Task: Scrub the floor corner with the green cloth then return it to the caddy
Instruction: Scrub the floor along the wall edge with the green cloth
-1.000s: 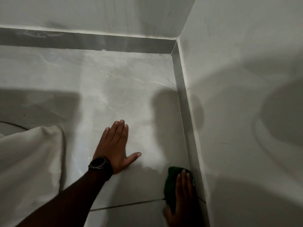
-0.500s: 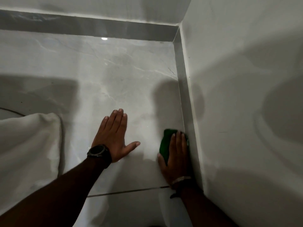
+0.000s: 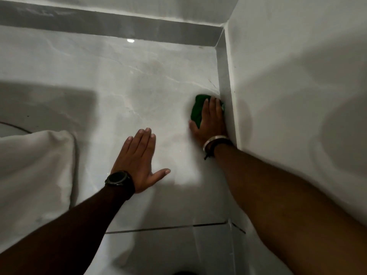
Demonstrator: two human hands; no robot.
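Observation:
The green cloth lies bunched on the pale marble floor tile, against the grey skirting of the right wall. My right hand presses flat on top of it, fingers pointing toward the far corner, and covers most of it. My left hand, with a black watch on the wrist, rests flat on the floor, fingers spread, to the left of the cloth and nearer to me. The caddy is not in view.
A white wall rises on the right and another runs along the far side, both above a grey skirting strip. A white fabric bundle lies at the left. A dark grout line crosses the floor near me.
My right hand has slid the green cloth forward along the right skirting toward the far corner. My left hand has stayed planted on the floor.

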